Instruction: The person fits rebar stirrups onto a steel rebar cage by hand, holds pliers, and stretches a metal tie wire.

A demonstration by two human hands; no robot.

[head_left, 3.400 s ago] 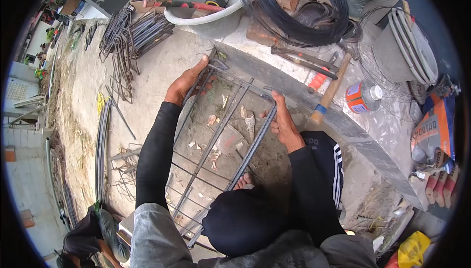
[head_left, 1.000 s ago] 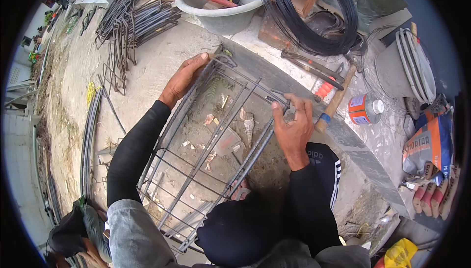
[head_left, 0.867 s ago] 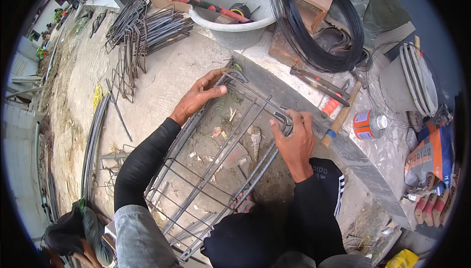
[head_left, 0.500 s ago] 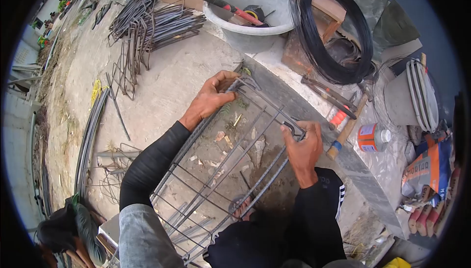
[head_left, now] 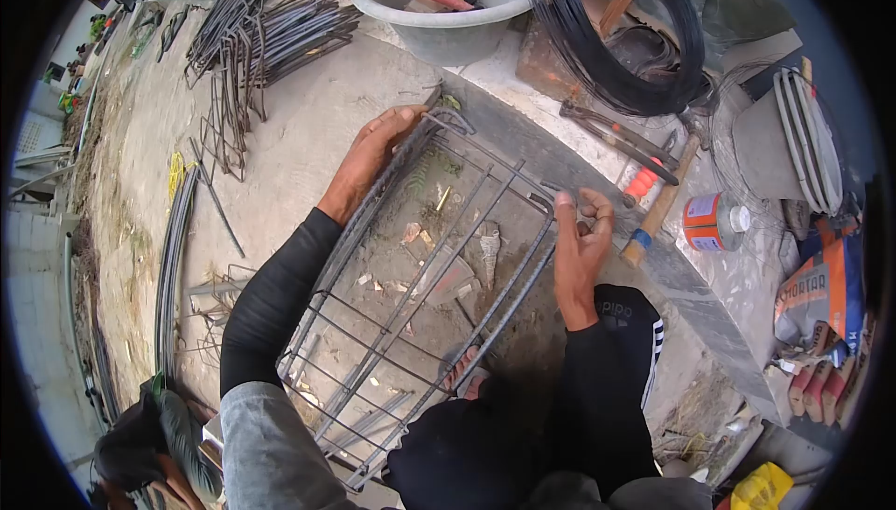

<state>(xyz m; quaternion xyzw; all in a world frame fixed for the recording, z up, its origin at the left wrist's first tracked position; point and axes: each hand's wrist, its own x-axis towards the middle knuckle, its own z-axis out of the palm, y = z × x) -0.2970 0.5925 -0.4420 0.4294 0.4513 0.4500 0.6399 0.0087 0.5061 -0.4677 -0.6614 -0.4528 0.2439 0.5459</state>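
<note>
A long cage of steel bars and square rings (head_left: 385, 328) stretches from in front of me down towards my body. My left hand (head_left: 371, 157) is wrapped round its far left corner, where the ends of the bars are bent over. At the far right corner, my right hand (head_left: 582, 239) is beside the cage with its thumb near the bent bar end. The fingers of that hand are curled but apart, palm turned up, with nothing visible in them. Below the cage lies bare ground with scraps and a clear plastic piece (head_left: 450, 279).
Beyond the ledge (head_left: 523, 137) are a grey tub (head_left: 448, 29), a wire coil (head_left: 686, 39), cutters (head_left: 616, 137), a hammer (head_left: 665, 202) and a bottle (head_left: 714, 222). Bent steel rings (head_left: 271, 39) are piled at upper left. Another person (head_left: 154, 445) is at lower left.
The right hand has opened its fingers and turned its palm up, away from the bar end. The left hand now wraps the corner more closely. The view has shifted, so the scene sits higher.
</note>
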